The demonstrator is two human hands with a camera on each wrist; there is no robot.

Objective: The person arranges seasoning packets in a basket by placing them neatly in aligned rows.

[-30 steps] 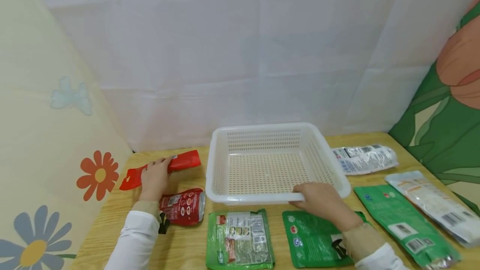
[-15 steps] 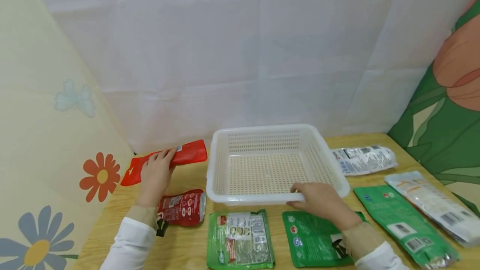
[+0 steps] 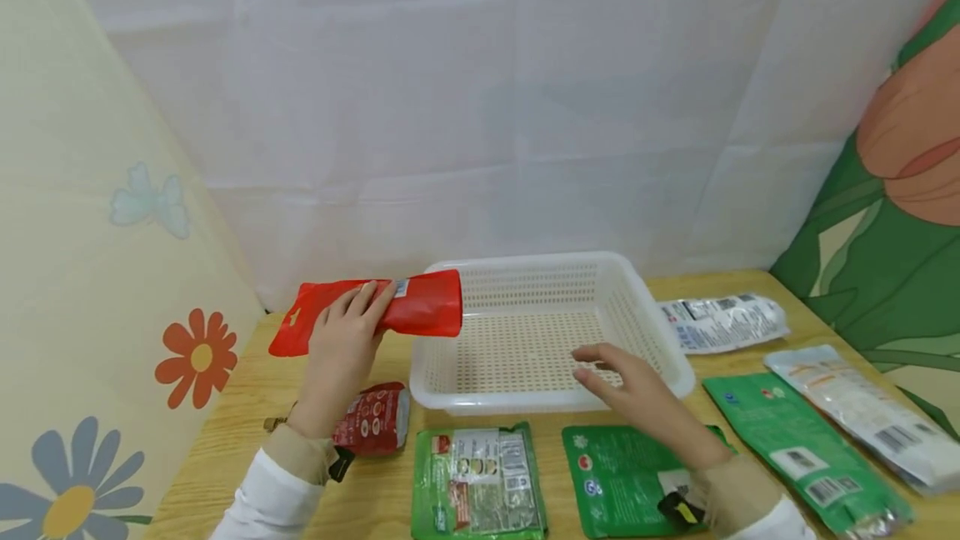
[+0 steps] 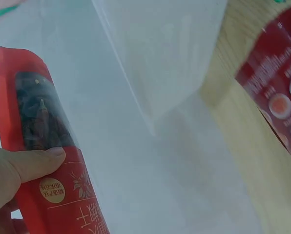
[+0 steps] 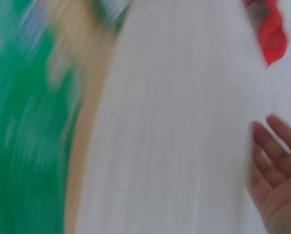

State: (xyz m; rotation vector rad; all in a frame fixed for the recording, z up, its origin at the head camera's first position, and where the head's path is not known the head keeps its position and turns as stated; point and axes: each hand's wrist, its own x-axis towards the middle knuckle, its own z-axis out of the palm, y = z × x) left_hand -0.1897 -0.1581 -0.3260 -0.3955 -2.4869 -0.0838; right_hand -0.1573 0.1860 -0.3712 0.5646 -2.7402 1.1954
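Observation:
My left hand [image 3: 348,344] grips a red food pouch [image 3: 423,304], lifted above the table with its right end over the left rim of a white plastic basket [image 3: 551,400]. In the left wrist view the thumb lies across the pouch's front, below a dark clear window that shows dried contents. My right hand [image 3: 630,386] hovers over the basket's front right part, fingers loosely spread and holding nothing. The right wrist view, though blurred, shows that hand [image 5: 280,175] with its fingers apart beside the basket wall [image 5: 150,146].
A dark red pouch [image 3: 378,419] lies below my left forearm. Along the front are a light green packet [image 3: 480,482] and a green pouch [image 3: 622,473]. To the right lie a long green pouch [image 3: 806,448], a white pack [image 3: 870,415] and a silvery-white pack [image 3: 723,323].
My left hand has lifted the red pouch and carried it right to the basket's left rim. My right hand has let go of the basket's front rim and risen over it.

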